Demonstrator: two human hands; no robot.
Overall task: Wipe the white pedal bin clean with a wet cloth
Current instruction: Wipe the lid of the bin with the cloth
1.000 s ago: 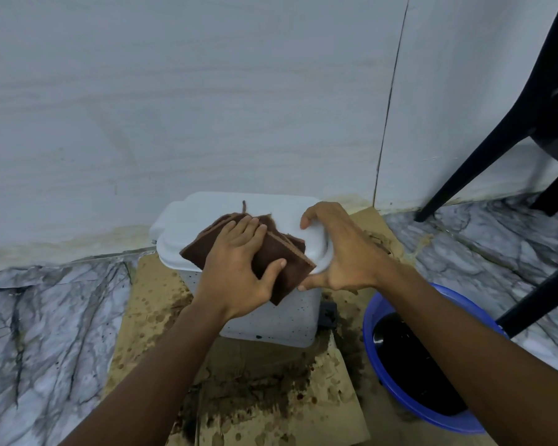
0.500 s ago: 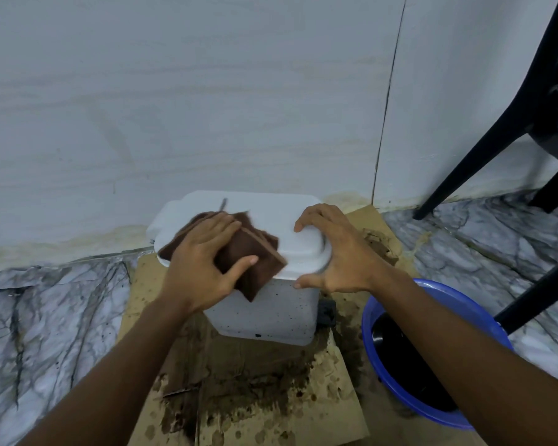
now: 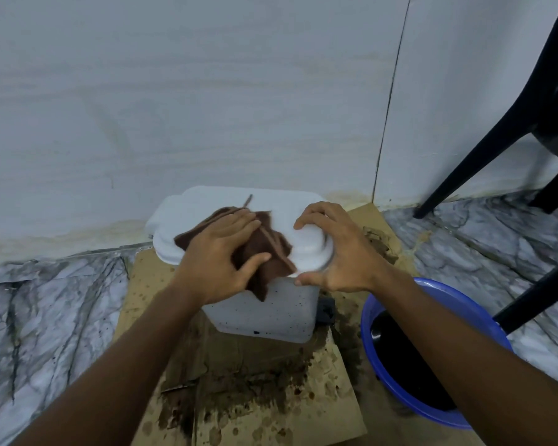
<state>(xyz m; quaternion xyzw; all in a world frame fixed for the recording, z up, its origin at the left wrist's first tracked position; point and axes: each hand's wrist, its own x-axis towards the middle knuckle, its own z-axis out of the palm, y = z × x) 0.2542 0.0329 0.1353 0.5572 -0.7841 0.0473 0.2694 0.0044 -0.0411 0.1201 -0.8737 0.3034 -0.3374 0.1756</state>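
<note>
Head cam: blue basin [image 3: 366,326] w/ dark liquid [image 3: 400,358] beside shut-lidded white bin [image 3: 271,317].

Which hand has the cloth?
The left hand presses the brown cloth onto the bin lid; the right hand only grips the lid's end.

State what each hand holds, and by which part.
Left hand presses the brown cloth flat on the bin lid. Right hand grips it by its right end, thumb at the front rim.
</note>
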